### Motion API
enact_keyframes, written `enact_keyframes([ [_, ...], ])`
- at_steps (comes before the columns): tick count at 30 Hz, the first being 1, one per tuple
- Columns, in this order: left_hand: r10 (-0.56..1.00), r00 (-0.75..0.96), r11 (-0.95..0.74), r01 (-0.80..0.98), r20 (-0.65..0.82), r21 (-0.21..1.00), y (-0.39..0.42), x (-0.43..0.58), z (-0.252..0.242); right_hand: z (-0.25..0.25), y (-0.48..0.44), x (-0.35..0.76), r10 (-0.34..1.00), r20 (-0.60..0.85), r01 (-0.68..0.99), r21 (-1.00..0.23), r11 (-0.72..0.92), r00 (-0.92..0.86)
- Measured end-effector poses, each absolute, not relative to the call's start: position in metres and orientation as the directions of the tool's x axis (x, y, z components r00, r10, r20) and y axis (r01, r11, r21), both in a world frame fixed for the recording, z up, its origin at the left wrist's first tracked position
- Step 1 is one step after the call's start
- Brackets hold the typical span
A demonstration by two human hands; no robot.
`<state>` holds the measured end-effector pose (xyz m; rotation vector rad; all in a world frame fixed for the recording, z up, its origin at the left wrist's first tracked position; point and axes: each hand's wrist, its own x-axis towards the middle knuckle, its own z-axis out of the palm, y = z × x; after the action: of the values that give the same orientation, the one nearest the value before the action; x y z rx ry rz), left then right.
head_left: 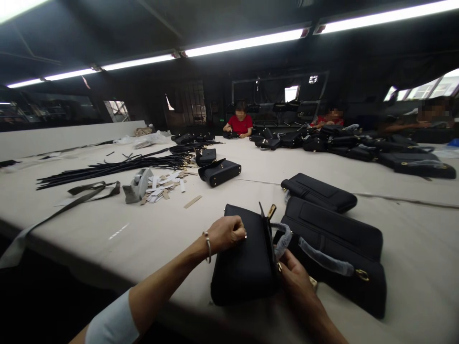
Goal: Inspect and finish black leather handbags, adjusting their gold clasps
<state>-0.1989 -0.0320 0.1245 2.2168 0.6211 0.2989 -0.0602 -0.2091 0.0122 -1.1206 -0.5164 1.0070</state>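
Note:
A black handbag (244,263) lies flat near the table's front edge, its flap with a gold clasp (271,211) standing up. My left hand (226,232) rests on the bag's top left with its fingers curled shut; what they pinch is hidden. My right hand (292,272) is at the bag's right edge, fingers curled at a wrapped handle (283,236) and small gold fitting. A larger black bag (337,253) with a foam-wrapped strap lies just right of it.
Another black bag (317,191) lies behind, and two small bags (219,172) stand mid-table. Black straps (118,167), paper scraps (163,188) and a tape dispenser (137,186) lie left. Several bags (358,143) are piled far right. Other people sit at the far side.

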Motion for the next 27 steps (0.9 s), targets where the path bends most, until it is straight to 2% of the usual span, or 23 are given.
enact_keyframes([
  [3, 0.568, 0.823, -0.327, 0.26, -0.031, 0.908, -0.024, -0.196, 0.12, 0.014, -0.21, -0.062, 0.857, -0.118, -0.359, -0.93, 0.081, 0.501],
  [7, 0.616, 0.788, -0.129, 0.12, -0.016, 0.984, -0.022, -0.195, 0.115, 0.018, -0.21, -0.063, 0.848, -0.121, -0.332, -0.941, 0.067, 0.515],
  [12, 0.674, 0.737, -0.097, 0.022, 0.049, 0.995, -0.021, -0.218, 0.12, 0.021, -0.21, -0.063, 0.842, -0.112, -0.321, -0.944, 0.076, 0.528],
  [15, 0.739, 0.671, -0.176, 0.092, 0.069, 0.98, -0.011, -0.261, 0.121, 0.02, -0.212, -0.063, 0.841, -0.133, -0.343, -0.937, 0.065, 0.524],
  [18, 0.843, 0.534, -0.259, 0.296, 0.065, 0.919, -0.003, -0.321, 0.109, 0.021, -0.216, -0.065, 0.829, -0.142, -0.321, -0.946, 0.048, 0.541],
  [20, 0.911, 0.408, -0.267, 0.465, 0.063, 0.844, -0.004, -0.362, 0.096, 0.022, -0.217, -0.064, 0.789, -0.123, -0.24, -0.97, 0.032, 0.602],
  [24, 0.97, 0.244, -0.187, 0.694, 0.018, 0.695, -0.02, -0.43, 0.067, 0.02, -0.218, -0.059, 0.538, 0.024, -0.011, -0.998, 0.062, 0.843],
  [26, 0.977, 0.211, -0.154, 0.826, -0.044, 0.542, -0.03, -0.451, 0.056, 0.02, -0.222, -0.059, 0.43, 0.147, 0.122, -0.989, 0.085, 0.891],
  [27, 0.979, 0.192, -0.144, 0.892, -0.071, 0.428, -0.034, -0.458, 0.052, 0.021, -0.224, -0.061, 0.426, 0.248, 0.233, -0.969, 0.087, 0.87],
])
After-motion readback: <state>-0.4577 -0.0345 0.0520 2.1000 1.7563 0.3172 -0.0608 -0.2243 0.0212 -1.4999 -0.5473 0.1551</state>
